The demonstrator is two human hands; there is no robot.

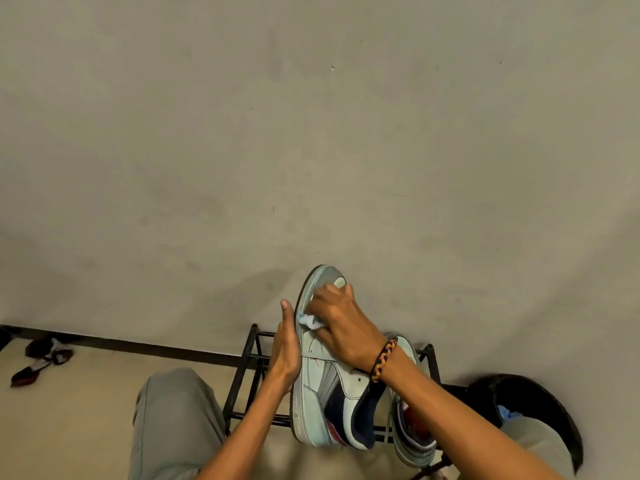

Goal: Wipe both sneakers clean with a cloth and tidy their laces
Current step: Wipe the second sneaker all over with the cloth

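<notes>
Left hand (pixel 285 355): bracing held sneaker's (pixel 320 368) sole, fingers straight.
Right hand (pixel 341 327): pinching cloth (pixel 310 321), rubbing toe side.
Second sneaker (pixel 410 427): sitting on shoe rack (pixel 247 368).
Risk: slipping off flat palm under wiping pressure.

No lettering, number or sign can be read anywhere from where I stand. The pale mint-and-navy leather sneaker (pixel 322 386) held up at about five o'clock shows only a curved side stripe, no legible brand name. The second matching sneaker (pixel 412 434) just past it, toward four o'clock, is too hidden to show any label.
</notes>
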